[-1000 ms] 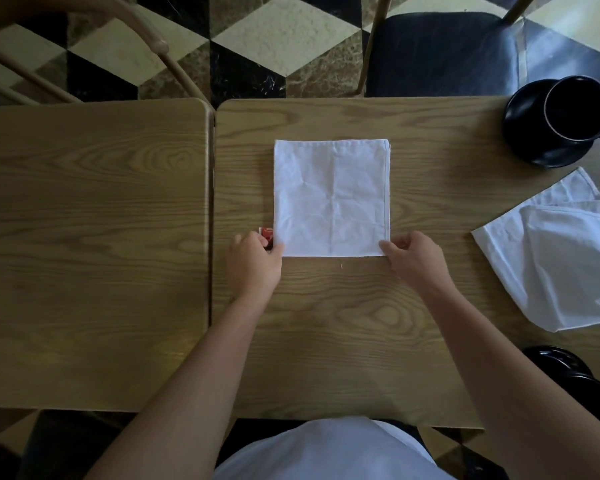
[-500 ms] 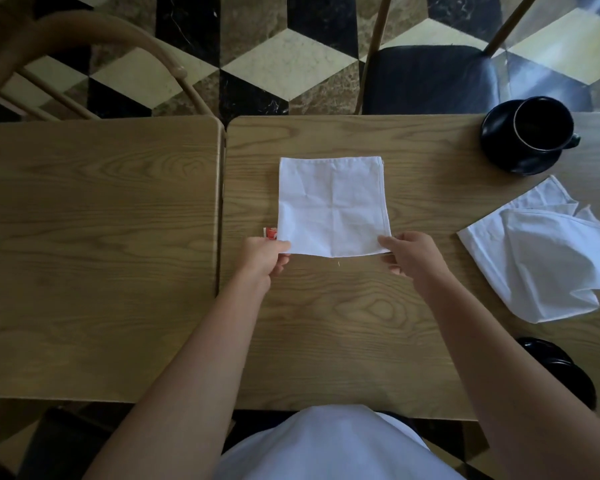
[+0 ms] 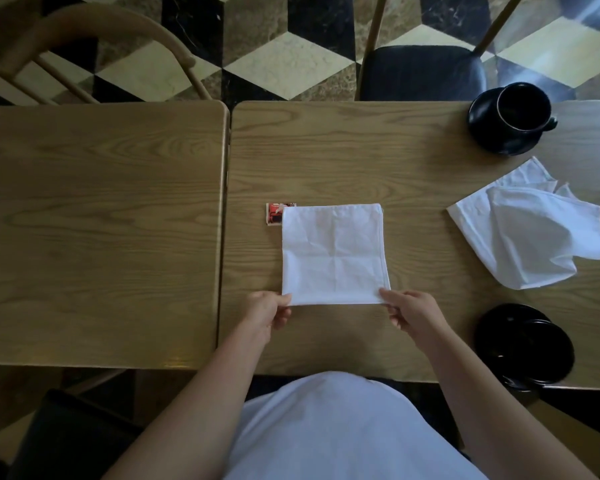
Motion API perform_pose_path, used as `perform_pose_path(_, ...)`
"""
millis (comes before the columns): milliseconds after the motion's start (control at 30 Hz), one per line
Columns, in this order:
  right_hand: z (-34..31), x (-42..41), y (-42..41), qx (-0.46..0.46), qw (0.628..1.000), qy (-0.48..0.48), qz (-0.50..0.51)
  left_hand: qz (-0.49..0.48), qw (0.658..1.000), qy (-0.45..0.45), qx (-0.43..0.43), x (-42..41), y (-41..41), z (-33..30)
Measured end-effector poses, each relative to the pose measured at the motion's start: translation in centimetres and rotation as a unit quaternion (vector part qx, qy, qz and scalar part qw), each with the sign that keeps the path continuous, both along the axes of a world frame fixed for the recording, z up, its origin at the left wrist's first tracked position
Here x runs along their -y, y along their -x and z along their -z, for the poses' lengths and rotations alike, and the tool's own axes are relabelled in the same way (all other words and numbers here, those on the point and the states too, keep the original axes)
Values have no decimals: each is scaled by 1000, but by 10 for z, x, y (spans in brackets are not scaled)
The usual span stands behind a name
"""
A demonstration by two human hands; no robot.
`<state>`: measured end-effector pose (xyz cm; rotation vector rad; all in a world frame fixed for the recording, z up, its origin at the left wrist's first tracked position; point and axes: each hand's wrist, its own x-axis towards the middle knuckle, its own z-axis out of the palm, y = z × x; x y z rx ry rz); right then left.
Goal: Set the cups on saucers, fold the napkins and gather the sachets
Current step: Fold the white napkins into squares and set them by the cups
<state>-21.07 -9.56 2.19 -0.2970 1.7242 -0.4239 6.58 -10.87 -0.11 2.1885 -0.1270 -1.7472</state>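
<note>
A white folded napkin [image 3: 333, 254] lies flat and square on the right-hand wooden table [image 3: 326, 143]. My left hand [image 3: 267, 313] pinches its near left corner and my right hand [image 3: 409, 311] pinches its near right corner. A red and white sachet [image 3: 274, 213] lies at the napkin's far left corner, partly under the cloth. A second white napkin [image 3: 534, 233] lies crumpled to the right. A black cup [image 3: 523, 107] stands on a black saucer [image 3: 482, 126] at the far right. Another black saucer [image 3: 525, 344] sits near the front right edge; a dark piece rests on it.
A second wooden table [image 3: 97, 230] abuts on the left, with a narrow gap between the two. A dark-cushioned chair [image 3: 420, 72] stands beyond the right table and a curved wooden chair [image 3: 94, 39] beyond the left. The floor is patterned tile.
Both hands have pulled the folded napkin toward me by its near corners. The sachet that was beside my left hand now lies at the napkin's far left corner.
</note>
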Motion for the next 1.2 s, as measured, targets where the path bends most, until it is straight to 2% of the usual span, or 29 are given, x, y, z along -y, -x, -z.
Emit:
perform_pose_path(100,-6,-4,3,19,999,0,-32,47,996,52,60,-7,2,-10)
perform_pose_path(200,-16,7,5,-31,997,45,-58,81,987,119,71,0,3,-22)
perform_pose_path(267,-22,19,7,-48,993,83,-72,77,983,154,70,9,3,-31)
perform_pose_path(400,-30,48,11,-16,992,100,-74,47,978,194,57,35,2,-45)
perform_pose_path(667,-24,114,12,-4,997,63,-39,53,985,160,32,101,1,-40)
perform_pose_path(900,-9,158,10,-12,999,1,-42,147,978,133,59,141,0,-26)
perform_pose_path(1067,2,168,7,-16,999,-7,-47,160,976,128,79,152,0,-13)
perform_pose_path(1133,3,168,6,-47,997,9,-62,170,970,131,111,151,2,-10)
perform_pose_path(1200,3,163,3,-143,982,56,-113,217,939,187,191,144,5,-9)
